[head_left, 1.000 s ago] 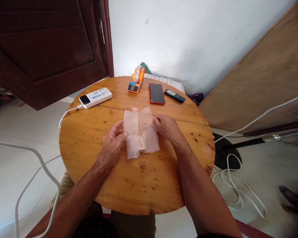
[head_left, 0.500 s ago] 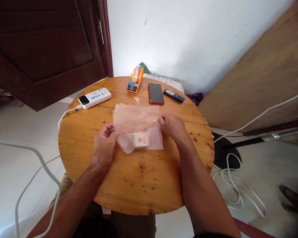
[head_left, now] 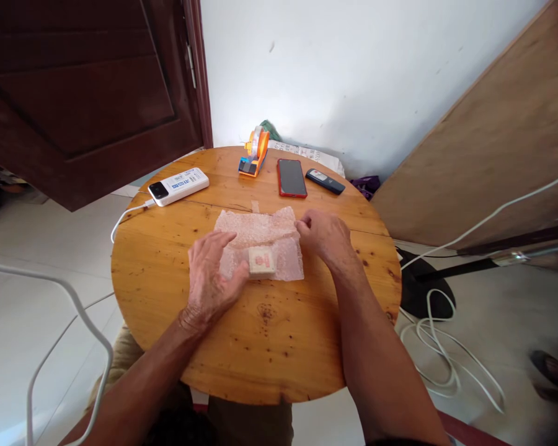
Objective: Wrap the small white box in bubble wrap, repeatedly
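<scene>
A sheet of bubble wrap (head_left: 255,229) lies on the round wooden table, its far edge crumpled. On its near part sits a small whitish box (head_left: 262,260) with a reddish print on top. My left hand (head_left: 214,266) is over the wrap's left side, fingers spread, with the thumb tip close beside the box; whether it touches cannot be made out. At the wrap's right edge my right hand (head_left: 323,232) is closed, thumb and fingers pinching the edge of the sheet.
Toward the back of the table (head_left: 167,322) are a white power bank (head_left: 181,186) with a cable, an orange tape dispenser (head_left: 255,152), a phone (head_left: 292,178) in a red case and a dark remote-like device (head_left: 325,181). A piece of clear tape (head_left: 255,206) lies behind the wrap.
My left hand has let go of the wrap's left edge, opened and moved right toward the box. The wrap's far edge has drawn nearer and crumpled. My right hand has barely moved.
</scene>
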The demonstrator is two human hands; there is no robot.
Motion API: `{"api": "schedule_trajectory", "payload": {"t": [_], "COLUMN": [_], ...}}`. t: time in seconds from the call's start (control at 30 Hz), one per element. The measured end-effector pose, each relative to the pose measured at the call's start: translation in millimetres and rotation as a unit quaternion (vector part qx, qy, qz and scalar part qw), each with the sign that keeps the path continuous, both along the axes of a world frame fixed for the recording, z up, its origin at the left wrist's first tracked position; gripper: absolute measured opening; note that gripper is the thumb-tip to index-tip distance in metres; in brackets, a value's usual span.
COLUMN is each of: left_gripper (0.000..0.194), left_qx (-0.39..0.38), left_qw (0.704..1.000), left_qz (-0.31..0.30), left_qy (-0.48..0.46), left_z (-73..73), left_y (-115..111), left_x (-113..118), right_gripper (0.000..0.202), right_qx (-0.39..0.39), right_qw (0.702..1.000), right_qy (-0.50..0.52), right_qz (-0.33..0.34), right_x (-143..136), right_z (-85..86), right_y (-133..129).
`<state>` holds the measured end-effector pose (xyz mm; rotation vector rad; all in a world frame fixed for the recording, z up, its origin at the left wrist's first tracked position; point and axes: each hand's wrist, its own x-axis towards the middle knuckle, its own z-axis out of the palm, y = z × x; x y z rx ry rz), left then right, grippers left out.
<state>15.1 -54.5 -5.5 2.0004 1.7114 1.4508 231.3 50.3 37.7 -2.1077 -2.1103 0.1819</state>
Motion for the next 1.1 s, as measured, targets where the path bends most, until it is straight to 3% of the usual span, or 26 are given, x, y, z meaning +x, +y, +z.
{"api": "schedule_trajectory", "payload": {"t": [0.1,0.17,0.23,0.33,0.37,0.43,0.5,0.53,0.6,0.63,0.67,0.7,0.73,0.8,0.83,0.9,0.97,1.03,1.1], "left_gripper": [0.057,0.065,0.067,0.056,0.051,0.044,0.041,0.040,0.043,0.040,0.036,0.030,0.025,0.017,0.022,0.056,0.087,0.103,0.105], "left_qx": [-0.065,-0.100,-0.116,-0.098,-0.089,-0.099,-0.163,-0.218,-0.326,-0.358,-0.374,-0.370,-0.350,-0.230,-0.179,-0.125,-0.136,-0.167,-0.191], "left_qw": [0.996,0.992,0.991,0.995,0.993,0.974,0.921,0.877,0.772,0.739,0.734,0.761,0.812,0.932,0.964,0.982,0.981,0.972,0.960], "left_qz": [0.000,0.002,-0.003,-0.004,-0.011,-0.066,-0.175,-0.240,-0.382,-0.413,-0.413,-0.379,-0.314,-0.164,-0.127,-0.120,-0.137,-0.157,-0.178], "left_qy": [0.059,0.071,0.062,-0.027,-0.076,-0.194,-0.308,-0.354,-0.389,-0.394,-0.389,-0.374,-0.345,-0.226,-0.153,-0.070,-0.011,0.048,0.101], "left_z": [-4.8,-7.6,-7.3,-1.1,1.9,8.4,14.6,17.3,21.1,21.9,21.7,20.6,18.5,11.6,7.2,-2.0,-10.1,-15.0,-16.5], "left_y": [-1.0,0.2,0.8,-1.9,-3.9,-8.8,-13.5,-15.3,-17.3,-17.3,-16.7,-15.5,-13.9,-10.3,-8.6,-6.3,-5.5,-5.9,-6.6], "left_x": [0.8,0.6,0.5,-0.2,-1.2,-5.5,-12.7,-16.8,-23.7,-25.5,-25.7,-24.3,-21.4,-13.3,-9.2,-3.3,-1.6,-3.1,-5.6], "right_gripper": [0.017,0.022,0.029,0.039,0.042,0.047,0.050,0.050,0.047,0.044,0.040,0.036,0.032,0.027,0.031,0.050,0.057,0.043,0.023], "right_qx": [0.101,0.093,0.044,-0.051,-0.101,-0.231,-0.349,-0.387,-0.406,-0.391,-0.363,-0.325,-0.283,-0.218,-0.200,-0.184,-0.159,-0.120,-0.090], "right_qw": [0.973,0.931,0.905,0.887,0.869,0.804,0.741,0.728,0.740,0.760,0.783,0.809,0.835,0.875,0.889,0.902,0.911,0.919,0.927], "right_qy": [0.176,0.282,0.323,0.352,0.377,0.434,0.446,0.432,0.396,0.382,0.373,0.363,0.348,0.299,0.267,0.198,0.129,0.063,0.018], "right_qz": [0.107,0.213,0.272,0.294,0.304,0.335,0.361,0.366,0.361,0.351,0.339,0.328,0.319,0.311,0.315,0.335,0.359,0.371,0.365], "right_x": [-4.8,-10.5,-14.8,-12.3,-9.0,-1.3,4.2,5.2,4.0,2.5,0.9,-0.7,-2.1,-4.8,-6.7,-12.5,-21.0,-30.0,-34.6], "right_z": [3.4,6.8,10.8,18.8,22.2,29.0,33.5,34.0,31.0,28.1,24.6,21.2,18.3,14.5,13.5,12.0,10.3,9.3,11.7], "right_y": [-7.6,-14.6,-20.8,-26.8,-28.4,-31.3,-33.2,-33.3,-30.7,-28.2,-25.4,-22.6,-20.4,-18.9,-19.9,-24.9,-31.8,-37.9,-42.2]}}
